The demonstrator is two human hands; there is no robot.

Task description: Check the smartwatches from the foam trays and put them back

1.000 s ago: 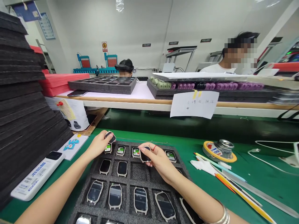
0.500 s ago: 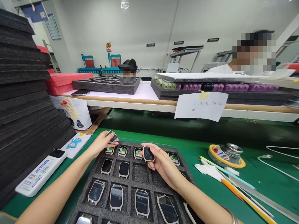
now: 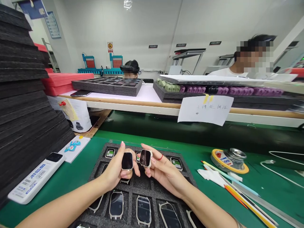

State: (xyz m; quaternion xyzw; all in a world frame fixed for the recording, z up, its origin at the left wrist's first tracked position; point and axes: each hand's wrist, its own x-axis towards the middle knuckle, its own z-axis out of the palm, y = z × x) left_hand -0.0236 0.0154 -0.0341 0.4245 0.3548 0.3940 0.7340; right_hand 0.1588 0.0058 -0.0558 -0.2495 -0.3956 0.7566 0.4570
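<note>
A dark-screened smartwatch body (image 3: pixel 127 161) without a strap is held by my left hand (image 3: pixel 116 169), thumb pointing up. Close beside it, another watch body (image 3: pixel 145 158) with a pale frame is gripped in the fingers of my right hand (image 3: pixel 163 169). Both are above a black foam tray (image 3: pixel 129 196) whose compartments hold several more watch bodies. A watch with a green and white screen (image 3: pixel 176 163) sits in the back row. In the front, a dark-screened watch (image 3: pixel 143 209) lies in its slot. My hands hide part of the middle rows.
Tall black foam sheets (image 3: pixel 21 104) are stacked at left, near a white boxed device (image 3: pixel 35 177). To the right lie a tape roll (image 3: pixel 244 167), pens (image 3: pixel 237 196) and a white cable (image 3: pixel 280 172). A shelf (image 3: pixel 154 106) crosses behind; two people are beyond it.
My left hand has moved right and toward me from the tray's back left corner, bringing its watch body beside the other. My right hand has shifted slightly left and turned its watch.
</note>
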